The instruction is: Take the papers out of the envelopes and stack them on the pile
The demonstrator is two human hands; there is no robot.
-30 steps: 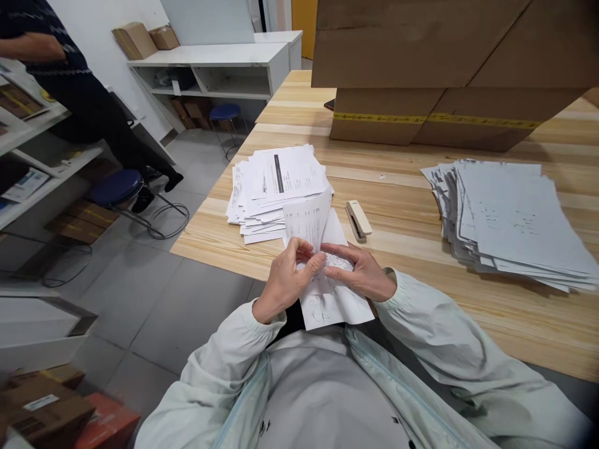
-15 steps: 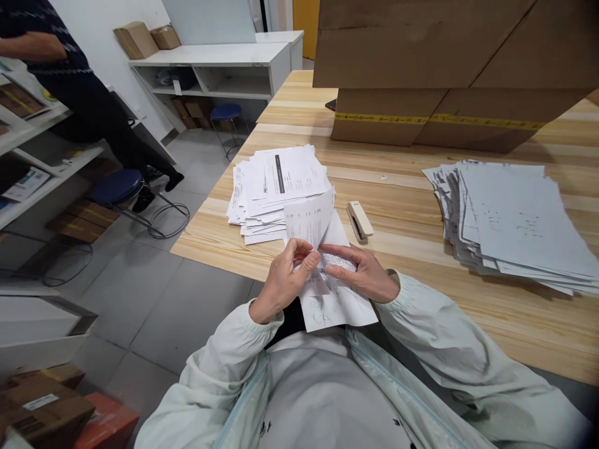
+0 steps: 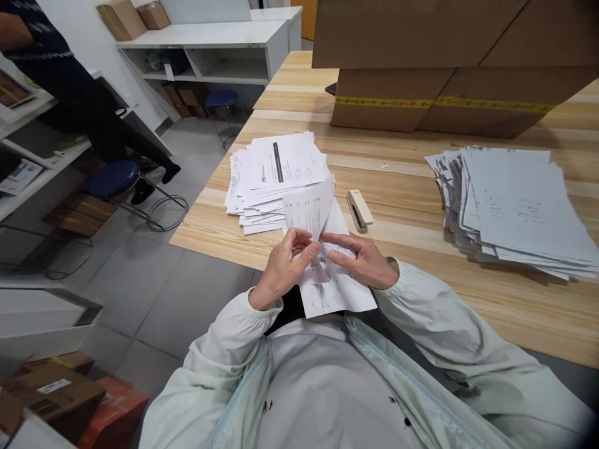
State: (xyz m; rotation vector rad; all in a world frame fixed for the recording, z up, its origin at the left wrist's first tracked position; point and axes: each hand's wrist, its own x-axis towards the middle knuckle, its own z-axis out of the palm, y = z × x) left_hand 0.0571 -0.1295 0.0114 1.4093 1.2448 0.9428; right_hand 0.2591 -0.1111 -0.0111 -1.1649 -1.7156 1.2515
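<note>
My left hand [image 3: 291, 262] pinches the edge of a printed sheet of paper [image 3: 306, 206], which curls up between my hands. Under it lies a second sheet with handwriting [image 3: 337, 296], overhanging the table's near edge. My right hand [image 3: 362, 260] rests on that lower sheet, thumb and forefinger apart, its fingertip close to the curled sheet. Just beyond my right hand sits a cream stapler [image 3: 359, 210]. A stack of printed papers [image 3: 292, 163] is at the table's left, and the curled sheet overlaps its front corner in view.
A larger paper stack [image 3: 519, 206] lies to the right on the wooden table [image 3: 397, 240]. Big cardboard boxes [image 3: 384, 103] stand at the back. On the left are a blue stool [image 3: 112, 178], a person in dark clothes [image 3: 88, 93] and white shelves [image 3: 206, 37]. More boxes [image 3: 56, 386] sit on the floor.
The whole view has tilted slightly, so the table and stacks appear higher. My hands keep nearly the same hold on the sheets. The person at the left has shifted a little leftward in view.
</note>
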